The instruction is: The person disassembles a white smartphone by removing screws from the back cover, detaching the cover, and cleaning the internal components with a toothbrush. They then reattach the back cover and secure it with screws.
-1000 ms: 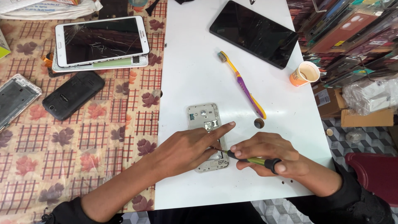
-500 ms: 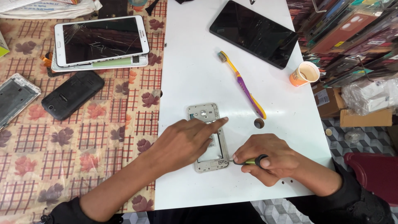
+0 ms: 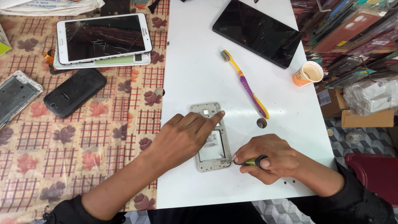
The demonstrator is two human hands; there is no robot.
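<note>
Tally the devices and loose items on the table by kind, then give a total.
Tablets: 2, white cracked tablet, black tablet
Phones and phone frames: 3, opened phone, black phone, grey frame
Toothbrush: 1
Paper cup: 1
Screwdriver: 1
Total: 8

White table (image 3: 199,54) beside floral checked tablecloth (image 3: 83,137); grey patterned floor (image 3: 360,137) (possibly tiles).

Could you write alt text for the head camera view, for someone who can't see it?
On a white table, a person's left hand presses down an opened beige phone frame while the right hand works a green-handled screwdriver at its lower corner. Beyond lie a yellow and purple toothbrush, a black tablet and an orange paper cup.
</note>
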